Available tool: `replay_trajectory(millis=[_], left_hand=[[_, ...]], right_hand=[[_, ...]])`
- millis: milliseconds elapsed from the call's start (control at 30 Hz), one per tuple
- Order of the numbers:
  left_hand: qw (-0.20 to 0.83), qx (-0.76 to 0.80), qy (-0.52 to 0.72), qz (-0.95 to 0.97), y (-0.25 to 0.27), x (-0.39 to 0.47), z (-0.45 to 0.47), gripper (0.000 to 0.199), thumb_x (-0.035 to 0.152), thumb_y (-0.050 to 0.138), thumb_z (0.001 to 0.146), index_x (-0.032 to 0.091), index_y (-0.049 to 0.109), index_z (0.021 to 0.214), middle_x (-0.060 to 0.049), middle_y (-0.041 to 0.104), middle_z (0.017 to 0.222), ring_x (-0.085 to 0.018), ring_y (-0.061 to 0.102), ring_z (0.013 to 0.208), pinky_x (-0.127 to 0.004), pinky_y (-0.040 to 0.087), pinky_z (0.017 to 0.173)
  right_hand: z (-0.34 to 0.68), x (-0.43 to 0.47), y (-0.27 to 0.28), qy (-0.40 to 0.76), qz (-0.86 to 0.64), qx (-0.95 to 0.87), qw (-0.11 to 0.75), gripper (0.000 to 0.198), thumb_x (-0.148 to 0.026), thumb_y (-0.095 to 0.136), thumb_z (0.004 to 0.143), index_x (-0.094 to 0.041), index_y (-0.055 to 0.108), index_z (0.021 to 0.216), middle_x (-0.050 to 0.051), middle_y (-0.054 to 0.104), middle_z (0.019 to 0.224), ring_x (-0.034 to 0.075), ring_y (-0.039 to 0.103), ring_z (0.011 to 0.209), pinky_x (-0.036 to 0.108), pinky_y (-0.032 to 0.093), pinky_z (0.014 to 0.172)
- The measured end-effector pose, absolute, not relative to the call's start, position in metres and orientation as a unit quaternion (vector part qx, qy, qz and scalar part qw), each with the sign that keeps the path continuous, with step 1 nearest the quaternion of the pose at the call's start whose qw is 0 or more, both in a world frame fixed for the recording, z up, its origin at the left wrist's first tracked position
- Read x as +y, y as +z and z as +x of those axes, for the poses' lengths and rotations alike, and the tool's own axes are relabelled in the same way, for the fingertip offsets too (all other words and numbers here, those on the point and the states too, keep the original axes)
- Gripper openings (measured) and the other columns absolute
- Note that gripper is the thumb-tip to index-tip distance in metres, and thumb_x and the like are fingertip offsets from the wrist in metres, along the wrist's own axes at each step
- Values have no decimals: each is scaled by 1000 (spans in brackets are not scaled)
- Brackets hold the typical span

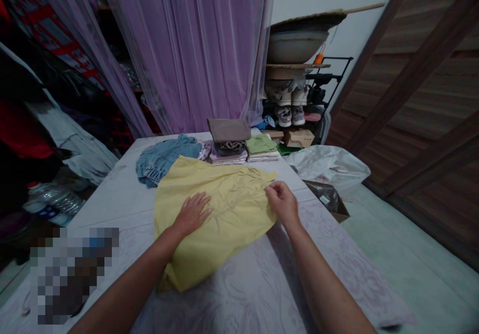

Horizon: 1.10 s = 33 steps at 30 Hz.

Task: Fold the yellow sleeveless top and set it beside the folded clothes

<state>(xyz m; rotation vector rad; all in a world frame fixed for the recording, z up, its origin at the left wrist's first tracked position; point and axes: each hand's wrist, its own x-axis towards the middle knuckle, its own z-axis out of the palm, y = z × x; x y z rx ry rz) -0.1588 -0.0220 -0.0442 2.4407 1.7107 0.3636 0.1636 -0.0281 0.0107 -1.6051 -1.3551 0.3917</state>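
A yellow garment (209,189) lies spread and wrinkled on the cloth-covered table (258,284); I cannot make out its exact kind. My left hand (192,213) rests flat on its middle with the fingers spread. At the garment's right edge, my right hand (283,201) pinches the fabric between thumb and fingers. Gathers and folds run from the middle toward that pinched edge. Behind the garment, at the left, a crumpled blue denim piece (160,159) touches or lies partly under it.
Folded clothes (229,132) are stacked at the table's far edge, beside a green folded cloth (261,144). Purple curtains (187,49) hang behind. Right of the table stand a shoe rack (295,114), a plastic bag (333,167) and an open box (342,211). A blurred-out patch (75,274) covers the near left.
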Motion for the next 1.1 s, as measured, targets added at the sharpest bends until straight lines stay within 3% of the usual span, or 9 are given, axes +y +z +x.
replay_trajectory(millis=[133, 267, 333, 467, 567, 700, 833, 1100], left_hand=[[81, 564, 108, 815, -38, -19, -157, 49, 43, 44, 93, 23, 53, 136, -11, 45, 150, -27, 37, 140, -51, 24, 116], [123, 557, 100, 815, -24, -16, -159, 55, 43, 47, 88, 17, 54, 136, -14, 46, 149, -28, 40, 139, -46, 28, 115], [139, 555, 114, 813, -17, -18, -165, 57, 44, 48, 86, 15, 56, 134, -15, 48, 147, -28, 43, 137, -42, 31, 115], [130, 576, 192, 784, -6, -27, -192, 49, 43, 49, 82, 18, 65, 121, -12, 58, 138, -27, 52, 128, -41, 37, 111], [124, 625, 253, 728, -2, -39, -216, 41, 44, 48, 80, 21, 68, 108, -9, 68, 122, -25, 60, 115, -39, 44, 104], [155, 697, 307, 629, -6, -59, -238, 37, 47, 49, 75, 21, 66, 97, -6, 71, 101, -23, 66, 93, -34, 52, 86], [192, 720, 336, 576, -7, -83, -241, 34, 49, 51, 72, 21, 63, 88, -3, 69, 84, -19, 64, 77, -29, 51, 73], [279, 677, 339, 591, 8, -136, -237, 40, 60, 48, 73, 22, 56, 66, 2, 58, 63, -17, 56, 67, -26, 44, 65]], right_hand=[[193, -31, 35, -9, -738, -594, 321, 20, -35, 54, 83, -24, 67, 93, 7, 68, 95, 21, 62, 81, 29, 41, 65], [204, -36, 28, 34, -787, -606, 114, 27, -35, 49, 88, -21, 70, 99, 12, 70, 101, 25, 66, 85, 32, 41, 65], [204, -43, 24, 54, -790, -605, 81, 35, -43, 46, 91, -20, 71, 101, 14, 70, 102, 27, 67, 88, 34, 42, 66], [199, -58, 32, 12, -794, -592, 138, 38, -45, 47, 91, -21, 68, 111, 13, 70, 108, 26, 67, 88, 34, 44, 69], [182, -66, 43, 5, -744, -631, 221, 30, -37, 49, 90, -22, 70, 106, 9, 72, 104, 23, 67, 86, 31, 45, 69], [136, -76, 41, 131, -562, -770, 272, 22, -30, 51, 89, -23, 72, 89, 3, 74, 91, 17, 67, 83, 25, 45, 71], [94, -83, 22, 209, -451, -822, 279, 25, -31, 50, 90, -23, 72, 84, 2, 73, 82, 15, 65, 76, 23, 44, 67], [101, -52, -38, 253, -600, -649, 392, 35, -45, 47, 84, -21, 72, 85, 4, 75, 82, 19, 67, 77, 27, 50, 70]])
